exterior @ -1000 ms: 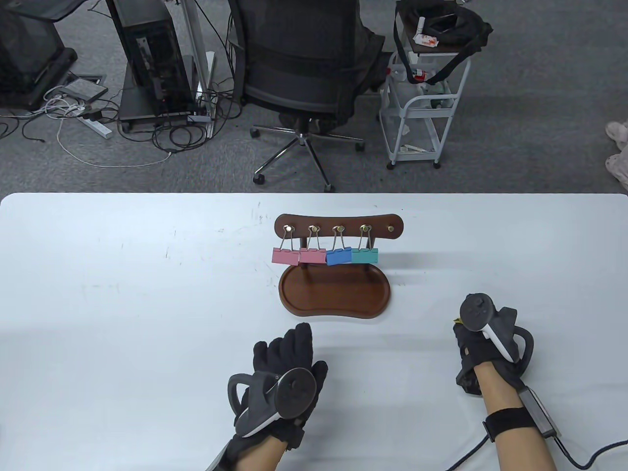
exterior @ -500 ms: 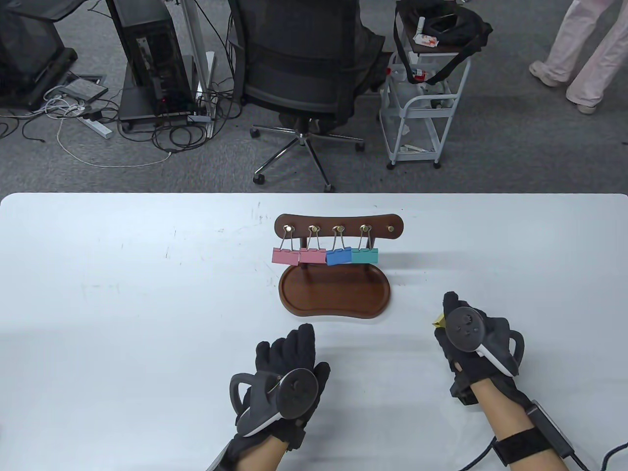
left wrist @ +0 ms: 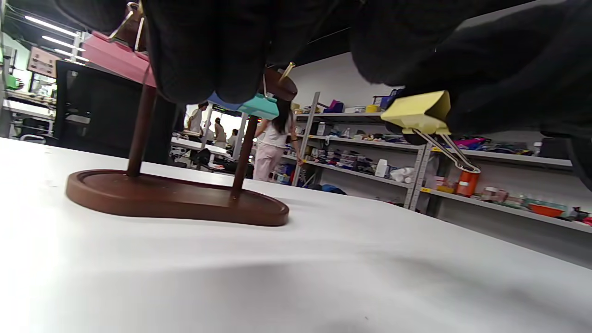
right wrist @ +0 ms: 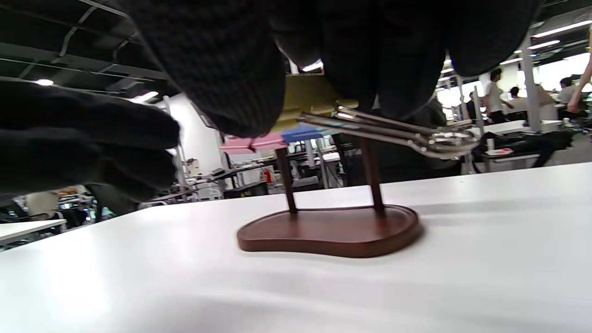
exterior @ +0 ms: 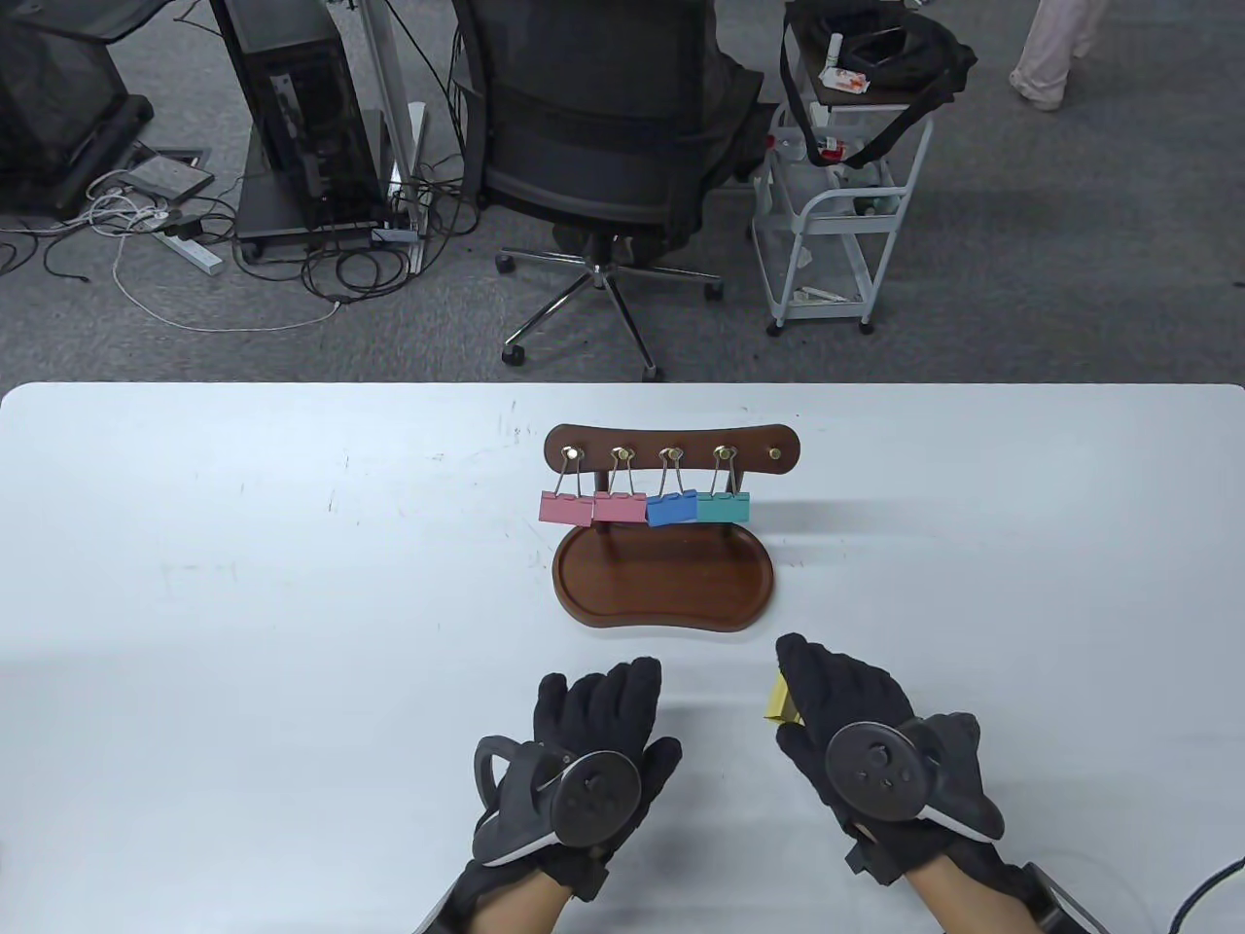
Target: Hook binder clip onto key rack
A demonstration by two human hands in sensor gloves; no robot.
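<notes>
One free hook [exterior: 775,453] left, far right of the key rack [exterior: 671,449]. Right hand [exterior: 856,725] grips the yellow binder clip [exterior: 779,700]; left hand [exterior: 584,749] loose, empty. Lead with the wire loop [right wrist: 444,138].

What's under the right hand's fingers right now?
A yellow binder clip, held off the table by the right hand, wire handles sticking out. The glove covers most of the clip's body.
</notes>
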